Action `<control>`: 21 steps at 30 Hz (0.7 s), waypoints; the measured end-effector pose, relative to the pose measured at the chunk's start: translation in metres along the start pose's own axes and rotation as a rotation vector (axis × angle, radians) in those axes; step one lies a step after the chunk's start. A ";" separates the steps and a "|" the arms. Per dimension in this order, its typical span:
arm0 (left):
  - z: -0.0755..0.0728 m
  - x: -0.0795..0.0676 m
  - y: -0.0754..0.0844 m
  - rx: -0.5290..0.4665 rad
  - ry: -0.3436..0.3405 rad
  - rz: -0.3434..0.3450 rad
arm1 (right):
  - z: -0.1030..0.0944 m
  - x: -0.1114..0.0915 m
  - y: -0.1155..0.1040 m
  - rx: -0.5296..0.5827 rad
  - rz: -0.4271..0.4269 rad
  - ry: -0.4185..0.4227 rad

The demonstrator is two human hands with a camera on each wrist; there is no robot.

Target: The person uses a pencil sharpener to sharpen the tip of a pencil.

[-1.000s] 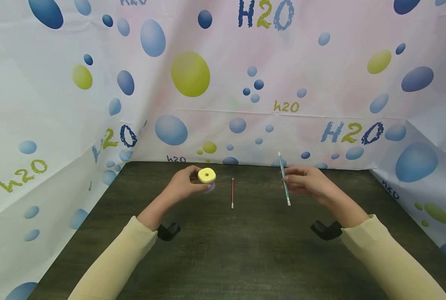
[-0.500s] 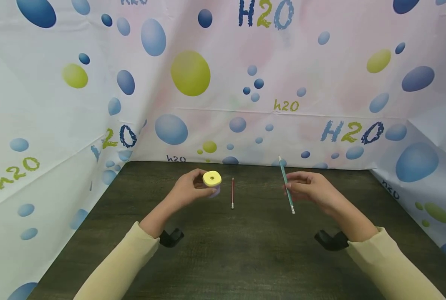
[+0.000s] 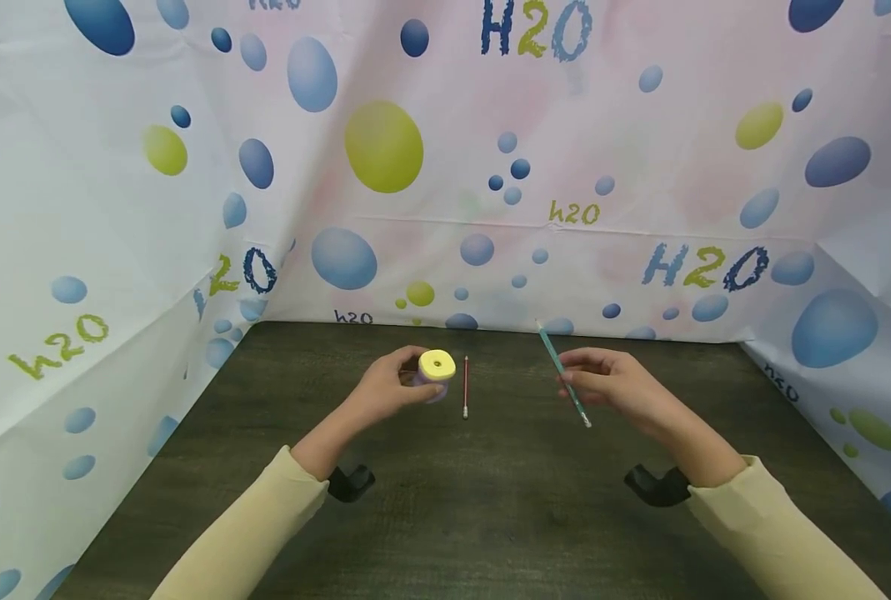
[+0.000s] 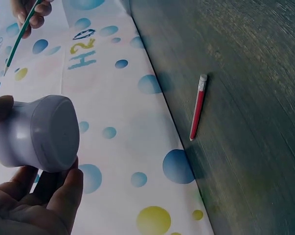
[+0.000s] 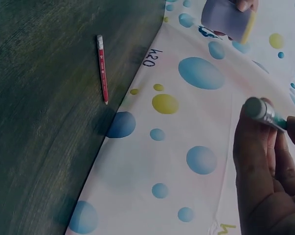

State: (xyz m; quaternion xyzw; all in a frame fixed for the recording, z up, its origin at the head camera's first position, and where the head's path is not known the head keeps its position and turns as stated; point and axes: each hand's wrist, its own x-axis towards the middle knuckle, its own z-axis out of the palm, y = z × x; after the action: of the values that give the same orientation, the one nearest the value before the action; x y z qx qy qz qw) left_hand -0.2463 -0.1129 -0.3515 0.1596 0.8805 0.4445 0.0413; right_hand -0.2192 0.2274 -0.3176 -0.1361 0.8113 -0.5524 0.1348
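My left hand (image 3: 385,390) grips a pencil sharpener (image 3: 437,364), a lavender tub whose yellow top has a small hole in the middle. Its smooth underside shows in the left wrist view, between thumb and fingers. My right hand (image 3: 619,385) pinches a teal pencil (image 3: 553,353) between thumb and fingers, tilted with the pointed end up and to the left. The white eraser end (image 5: 255,108) faces the right wrist camera. Both things are held above the table, apart from each other. A red pencil (image 3: 466,388) with a white eraser lies on the table between the hands.
The dark wooden table (image 3: 460,517) ends at a white sheet (image 3: 445,200) printed with bubbles and H2O lettering, which hangs along the back and both sides. Black wrist mounts (image 3: 351,483) stick out below both sleeves.
My left hand has moved to the right and slightly closer with the sharpener. The teal pencil has tilted further, its point swinging left and down. The red pencil stays in place.
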 end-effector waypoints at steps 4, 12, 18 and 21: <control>0.003 0.000 0.001 -0.025 -0.003 0.011 | 0.003 0.002 0.001 -0.013 0.000 -0.011; 0.012 0.004 0.003 -0.052 -0.019 0.034 | 0.007 0.005 0.001 -0.045 -0.005 -0.026; 0.018 0.007 0.010 -0.053 -0.031 0.047 | 0.009 0.008 0.000 -0.049 -0.003 -0.036; 0.020 0.008 0.014 -0.064 -0.029 0.048 | 0.010 0.011 -0.001 -0.068 -0.010 -0.040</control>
State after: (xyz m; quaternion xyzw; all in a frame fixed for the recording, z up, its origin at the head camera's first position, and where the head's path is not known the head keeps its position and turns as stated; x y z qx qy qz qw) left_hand -0.2458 -0.0878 -0.3518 0.1859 0.8611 0.4707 0.0484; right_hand -0.2252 0.2144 -0.3211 -0.1556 0.8262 -0.5222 0.1434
